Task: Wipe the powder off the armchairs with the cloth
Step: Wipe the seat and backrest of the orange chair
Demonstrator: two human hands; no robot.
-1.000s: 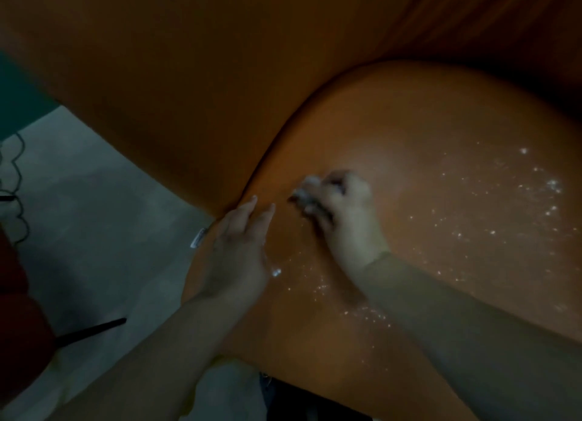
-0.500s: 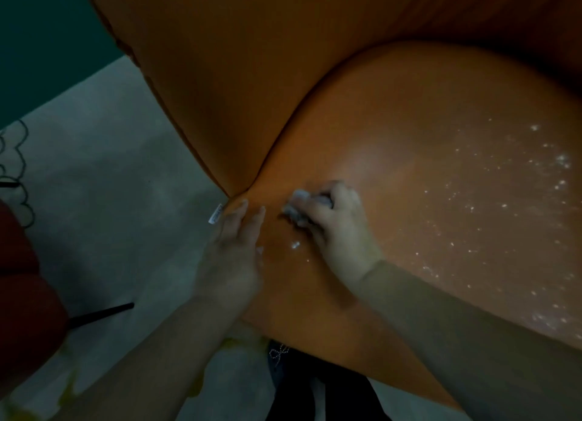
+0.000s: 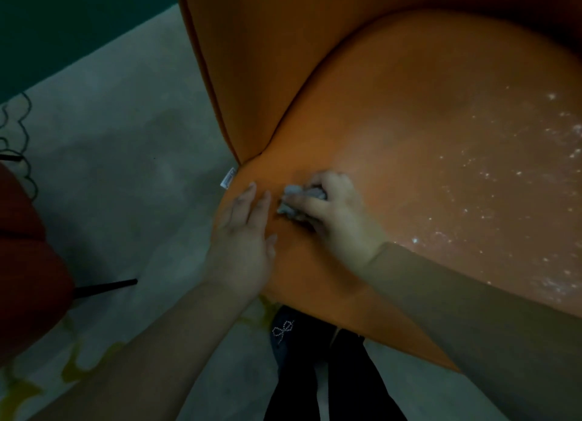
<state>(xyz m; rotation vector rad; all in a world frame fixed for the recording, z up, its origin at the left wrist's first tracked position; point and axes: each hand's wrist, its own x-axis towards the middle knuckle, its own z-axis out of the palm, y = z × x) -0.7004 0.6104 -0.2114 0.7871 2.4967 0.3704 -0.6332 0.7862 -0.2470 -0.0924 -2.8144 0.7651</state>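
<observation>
Moved leftward: R hand (image 3: pixel 338 214) gripping cloth (image 3: pixel 291 200); L hand (image 3: pixel 242 234) flat on armchair (image 3: pixel 409 121).

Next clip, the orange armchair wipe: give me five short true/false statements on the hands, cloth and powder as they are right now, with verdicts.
1. The right hand grips the cloth. True.
2. The left hand holds a second cloth. False: it lies flat on the seat, fingers straight, holding nothing.
3. Powder remains on the right part of the seat. True: white specks are scattered there.
4. The cloth is over the powdered patch. False: it is at the seat's left front corner, close beside the left hand.
5. The armchair is blue. False: it is orange.
</observation>
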